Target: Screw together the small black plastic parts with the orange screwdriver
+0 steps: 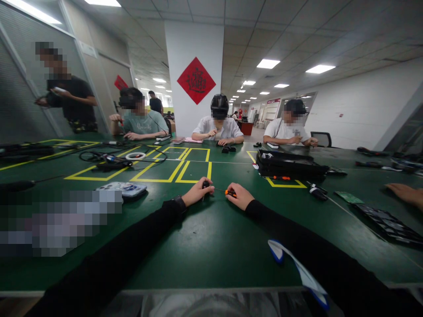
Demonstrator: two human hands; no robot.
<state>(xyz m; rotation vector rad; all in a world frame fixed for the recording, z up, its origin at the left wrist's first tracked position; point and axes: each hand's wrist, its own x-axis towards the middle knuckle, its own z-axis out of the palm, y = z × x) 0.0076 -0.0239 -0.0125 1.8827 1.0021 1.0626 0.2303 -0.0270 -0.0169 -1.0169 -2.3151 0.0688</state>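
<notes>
Over the green table (198,251), my left hand (197,193) is closed around a small black object (205,184) whose kind I cannot make out. My right hand (240,197) grips a screwdriver (230,193) by its orange and black handle. Its thin shaft points left toward the black object; whether the tip touches it is too small to tell. Both hands rest low, close to the tabletop, a short gap apart.
Right of my hands lie a stack of black trays (287,165), an orange-handled tool (282,178) and a green circuit board (349,197). A phone (124,189) and coiled cables (115,160) are on the left. Several people sit opposite; another person's hand (405,192) rests at right.
</notes>
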